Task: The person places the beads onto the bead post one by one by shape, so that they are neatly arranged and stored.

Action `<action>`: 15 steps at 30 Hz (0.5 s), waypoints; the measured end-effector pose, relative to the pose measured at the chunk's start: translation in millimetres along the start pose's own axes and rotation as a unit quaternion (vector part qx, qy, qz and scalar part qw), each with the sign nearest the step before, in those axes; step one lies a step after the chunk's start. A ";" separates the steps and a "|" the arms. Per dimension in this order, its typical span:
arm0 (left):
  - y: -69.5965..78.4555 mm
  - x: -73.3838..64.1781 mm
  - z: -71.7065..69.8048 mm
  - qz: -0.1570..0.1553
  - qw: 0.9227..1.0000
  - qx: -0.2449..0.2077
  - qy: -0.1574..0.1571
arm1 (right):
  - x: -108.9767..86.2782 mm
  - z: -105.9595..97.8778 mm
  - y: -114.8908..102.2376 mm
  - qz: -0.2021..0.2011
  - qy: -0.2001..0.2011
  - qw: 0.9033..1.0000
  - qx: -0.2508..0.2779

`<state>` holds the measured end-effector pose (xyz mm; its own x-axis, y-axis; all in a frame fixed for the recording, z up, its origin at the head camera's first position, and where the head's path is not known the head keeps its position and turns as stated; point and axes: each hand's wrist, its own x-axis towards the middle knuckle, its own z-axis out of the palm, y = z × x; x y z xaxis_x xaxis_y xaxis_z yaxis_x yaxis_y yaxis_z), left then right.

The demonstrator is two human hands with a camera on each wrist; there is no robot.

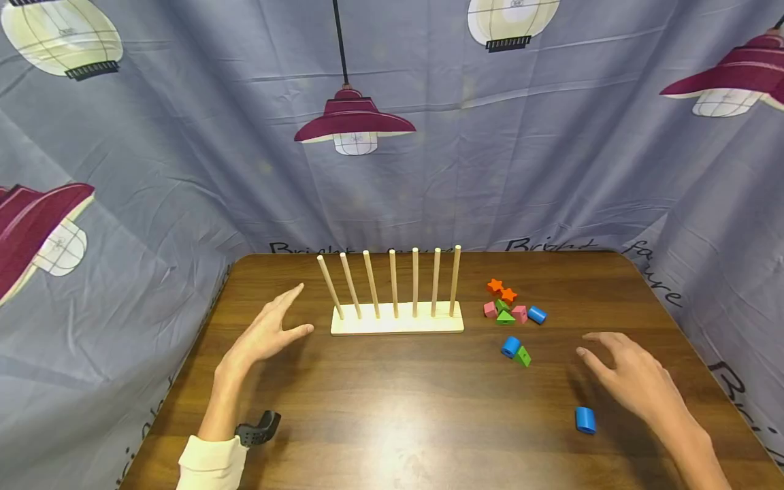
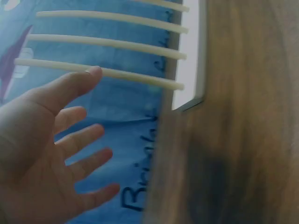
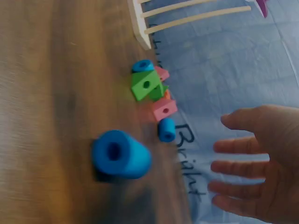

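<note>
A pale wooden peg rack (image 1: 398,327) with several upright dowels stands toward the back of the table. My left hand (image 1: 267,333) hovers just left of it, fingers extended, holding nothing; the left wrist view shows the spread fingers beside the end dowel (image 2: 135,79). On the right, my right hand (image 1: 637,378) is held above the table with relaxed fingers and nothing in its grasp. The nearest thing to it is a blue cylinder (image 1: 585,420) with a hole through it. Farther back lie another blue cylinder (image 1: 510,347) and a green triangular block (image 1: 523,356), side by side.
Right of the rack sits a loose cluster: orange stars (image 1: 508,295), pink blocks (image 1: 519,314), green triangular blocks (image 1: 505,318) and a blue cylinder (image 1: 537,314). A grey-blue curtain (image 1: 429,190) printed with lamps hangs behind the brown table (image 1: 343,408).
</note>
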<state>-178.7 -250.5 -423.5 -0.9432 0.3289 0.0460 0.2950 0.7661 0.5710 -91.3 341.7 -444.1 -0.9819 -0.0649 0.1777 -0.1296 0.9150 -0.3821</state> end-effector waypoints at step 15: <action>-22.0 24.9 54.9 -0.016 0.989 -0.136 -0.048 | -50.1 24.9 16.2 0.195 -0.188 0.962 0.040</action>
<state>-200.4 -228.9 -479.9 -0.9285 0.3685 -0.0460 0.2016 0.6041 0.7710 -47.7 349.8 -481.8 -0.9365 0.1226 -0.3286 0.2625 0.8663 -0.4249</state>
